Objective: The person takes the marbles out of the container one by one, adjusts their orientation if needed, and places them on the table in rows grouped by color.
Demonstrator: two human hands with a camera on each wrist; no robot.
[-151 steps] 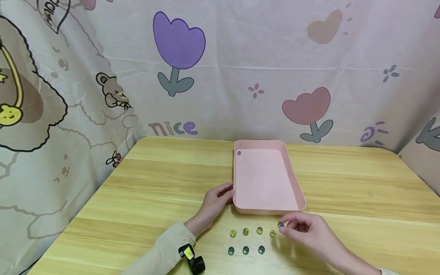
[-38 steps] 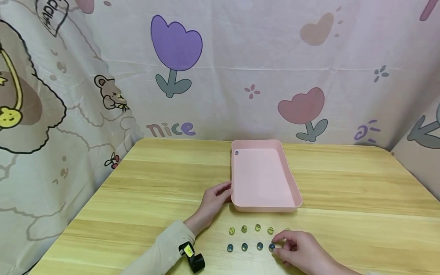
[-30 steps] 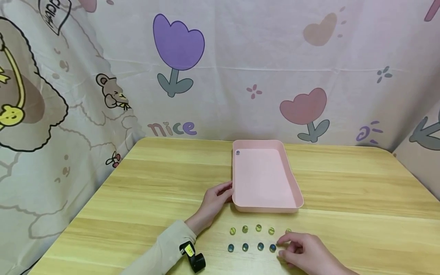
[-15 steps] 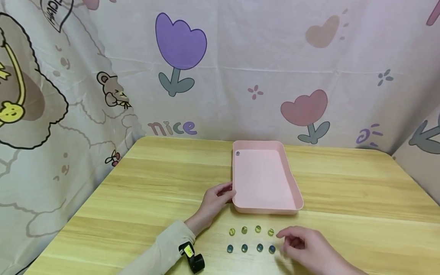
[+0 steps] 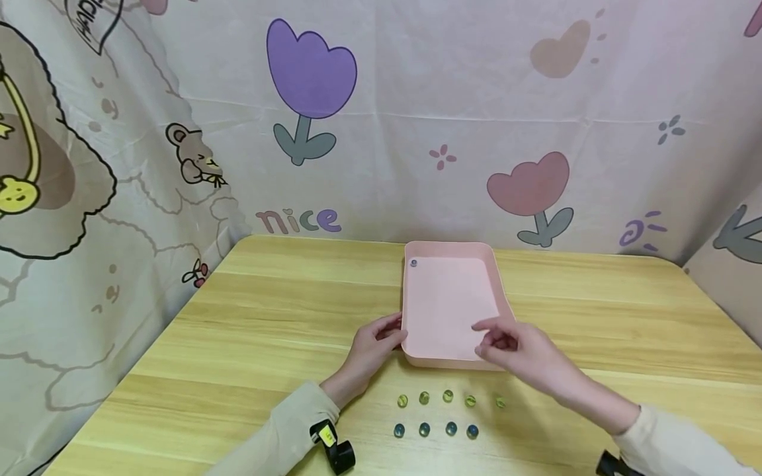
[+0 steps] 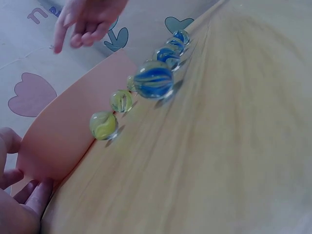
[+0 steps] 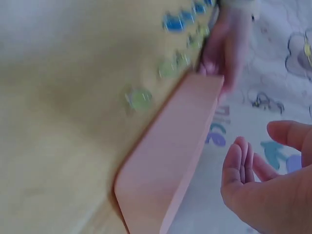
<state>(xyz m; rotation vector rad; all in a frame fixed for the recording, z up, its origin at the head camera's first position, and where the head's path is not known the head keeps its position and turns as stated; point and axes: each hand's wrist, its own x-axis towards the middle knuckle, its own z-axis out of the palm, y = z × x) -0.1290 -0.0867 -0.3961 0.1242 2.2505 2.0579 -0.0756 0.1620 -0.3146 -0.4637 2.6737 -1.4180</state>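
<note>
A pink tray lies on the table, with a small marble in its far left corner. My left hand holds the tray's near left side; in the left wrist view its fingers are against the tray wall. Above the tray's near right part hangs my right hand, fingers loosely bent and nothing between them. In front of the tray, several yellow marbles form a row, the rightmost yellow marble set a bit apart. Closer to me runs a row of several blue marbles.
The wooden table ends at a patterned cloth hung behind it and at both sides. A black wrist camera sits at my left cuff, another black camera at my right cuff.
My right hand held a blue marble by the yellow row, set it at the blue row's right end and let go. Now it has risen over the tray. The left hand has stayed at the tray.
</note>
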